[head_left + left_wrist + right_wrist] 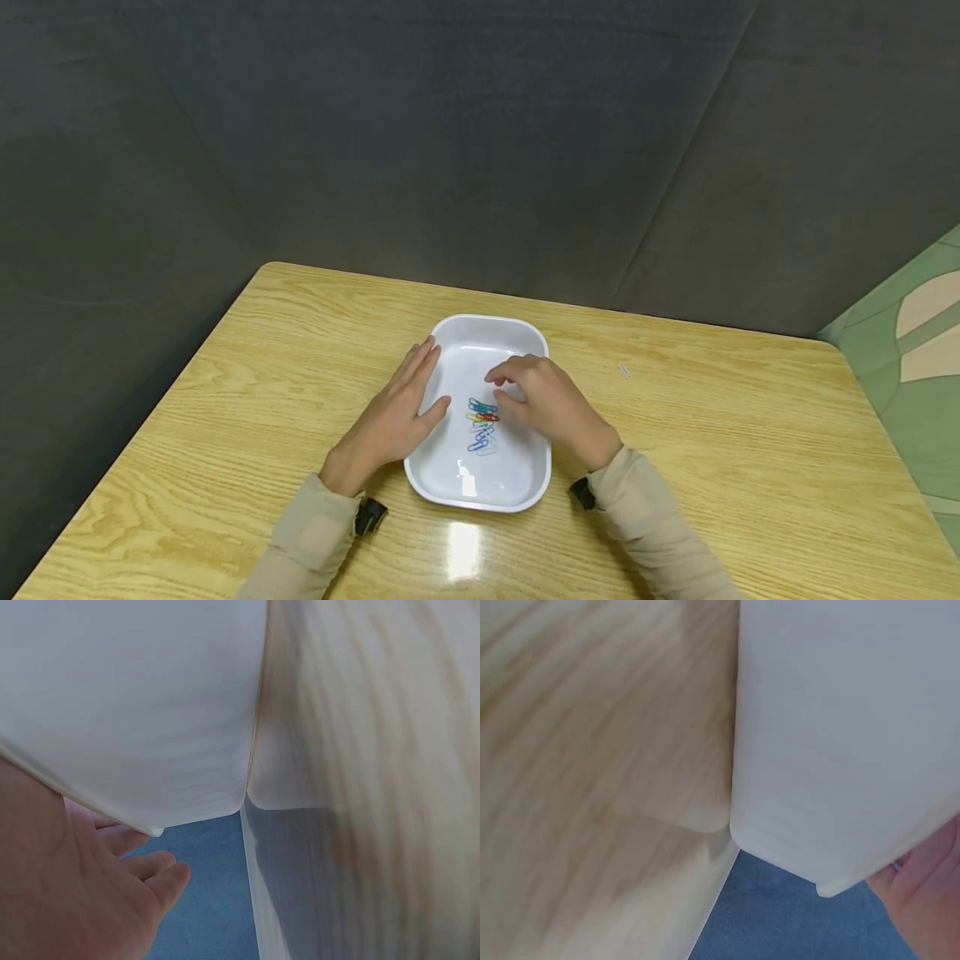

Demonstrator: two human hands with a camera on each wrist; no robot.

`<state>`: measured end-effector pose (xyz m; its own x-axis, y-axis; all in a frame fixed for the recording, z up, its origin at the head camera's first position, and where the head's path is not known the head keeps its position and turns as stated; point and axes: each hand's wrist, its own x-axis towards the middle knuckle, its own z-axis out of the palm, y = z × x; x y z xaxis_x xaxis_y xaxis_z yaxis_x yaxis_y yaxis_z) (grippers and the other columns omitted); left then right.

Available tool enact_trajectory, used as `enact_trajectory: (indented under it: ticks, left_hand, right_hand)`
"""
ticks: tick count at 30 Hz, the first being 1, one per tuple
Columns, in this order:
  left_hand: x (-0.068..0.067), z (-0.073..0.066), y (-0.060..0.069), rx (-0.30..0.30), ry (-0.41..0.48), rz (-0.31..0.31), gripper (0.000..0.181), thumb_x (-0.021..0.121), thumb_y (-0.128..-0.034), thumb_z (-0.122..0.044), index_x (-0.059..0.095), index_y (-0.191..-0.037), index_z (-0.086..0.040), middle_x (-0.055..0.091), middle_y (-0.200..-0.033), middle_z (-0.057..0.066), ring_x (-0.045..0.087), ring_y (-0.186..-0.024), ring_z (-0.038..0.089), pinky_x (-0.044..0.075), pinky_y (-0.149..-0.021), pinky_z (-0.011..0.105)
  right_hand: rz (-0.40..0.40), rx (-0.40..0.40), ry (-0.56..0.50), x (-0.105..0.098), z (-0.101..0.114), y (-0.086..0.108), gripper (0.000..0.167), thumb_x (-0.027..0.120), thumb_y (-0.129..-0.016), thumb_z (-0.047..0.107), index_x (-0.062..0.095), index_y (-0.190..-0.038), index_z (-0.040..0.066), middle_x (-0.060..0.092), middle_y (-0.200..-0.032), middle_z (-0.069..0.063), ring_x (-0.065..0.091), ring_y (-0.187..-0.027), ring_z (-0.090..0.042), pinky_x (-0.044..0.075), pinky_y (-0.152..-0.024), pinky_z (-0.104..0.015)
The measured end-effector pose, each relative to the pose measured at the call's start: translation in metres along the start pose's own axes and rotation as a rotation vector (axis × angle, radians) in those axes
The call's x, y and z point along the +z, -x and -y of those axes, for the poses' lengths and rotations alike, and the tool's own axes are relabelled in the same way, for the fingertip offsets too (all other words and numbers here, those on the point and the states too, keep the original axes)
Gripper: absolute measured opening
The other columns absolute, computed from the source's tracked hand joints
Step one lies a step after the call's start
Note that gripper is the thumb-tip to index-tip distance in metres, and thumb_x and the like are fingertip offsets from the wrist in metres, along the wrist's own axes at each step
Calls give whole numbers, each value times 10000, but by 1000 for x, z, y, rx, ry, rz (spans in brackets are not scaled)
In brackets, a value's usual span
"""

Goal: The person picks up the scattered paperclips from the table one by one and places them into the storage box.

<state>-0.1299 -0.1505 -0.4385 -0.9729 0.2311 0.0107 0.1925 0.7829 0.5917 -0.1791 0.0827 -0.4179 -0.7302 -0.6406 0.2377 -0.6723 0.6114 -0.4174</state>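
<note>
A white rectangular tray [480, 503] lies on the table with a small heap of coloured paper clips [482, 417] near its middle. Along the tray's left rim rests my left hand [393, 417], fingers straight and thumb reaching over the inside. My right hand [553, 406] hovers over the tray's right side, just up and right of the clips. Its thumb and bent fingers are apart, and I see nothing between them. Both wrist views show mostly the tray's outer wall [150, 690], with part of the left hand and part of the right hand [930, 900] beyond it.
One pale paper clip [626, 371] lies on the wooden table [750, 450] to the right of the tray. Dark padded panels [450, 167] stand behind the table's far edge. A green patterned surface [900, 375] is at the far right.
</note>
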Motion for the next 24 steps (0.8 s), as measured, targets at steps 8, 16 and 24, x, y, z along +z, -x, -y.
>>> enact_trajectory:
  ticks: [8, 16, 24]
  left_hand:
    - [1, 1, 0, -3, -2, -2, 721, 496, -1018, -377, 168, -1597, -99, 63, -1692, 10, 81, -1562, 288, 170, -1255, 486]
    - [1, 0, -1, -6, 1, -3, 721, 496, -1018, -380, 171, -1597, -101, 74, -1691, 29, 81, -1561, 289, 165, -1255, 483]
    - [1, 0, 0, -9, 6, 2, 721, 496, -1018, -376, 169, -1597, -99, 64, -1692, 16, 76, -1562, 286, 162, -1256, 482]
  right_hand:
    - [-34, 15, -10, -10, -5, 5, 186, 717, -867, 63, 736, -1049, 93, 730, -971, -14, 669, -898, -175, 577, -801, -340]
    - [-76, 74, -2, -22, -12, 12, 190, 719, -880, 107, 744, -1065, 72, 740, -1022, -34, 651, -847, -184, 549, -734, -320]
    - [-105, 104, -17, -31, -24, 20, 182, 710, -888, 101, 742, -1065, 76, 732, -994, -27, 648, -860, -184, 538, -721, -334]
